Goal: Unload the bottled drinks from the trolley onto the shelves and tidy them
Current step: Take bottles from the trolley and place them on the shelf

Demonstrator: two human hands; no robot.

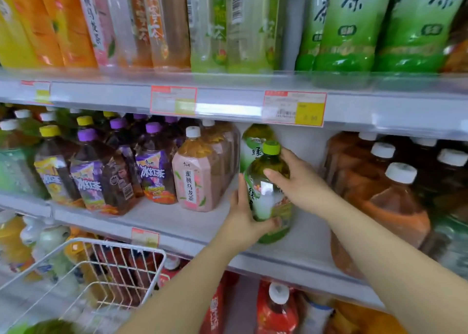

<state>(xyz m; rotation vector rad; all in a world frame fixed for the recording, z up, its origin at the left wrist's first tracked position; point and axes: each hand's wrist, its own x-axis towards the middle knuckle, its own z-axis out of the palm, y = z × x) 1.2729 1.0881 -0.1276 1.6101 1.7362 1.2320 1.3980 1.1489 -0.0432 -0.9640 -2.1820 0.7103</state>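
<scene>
We count two bare hands (pixel 301 184), two squat green plastic tea bottles (pixel 266 202) mid-shelf, one white wire trolley (pixel 114 246), four red-and-yellow price tags (pixel 295 108).

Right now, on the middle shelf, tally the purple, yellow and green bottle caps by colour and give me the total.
Purple caps: 5
Yellow caps: 3
Green caps: 1, on the held bottle
Total: 9
</scene>
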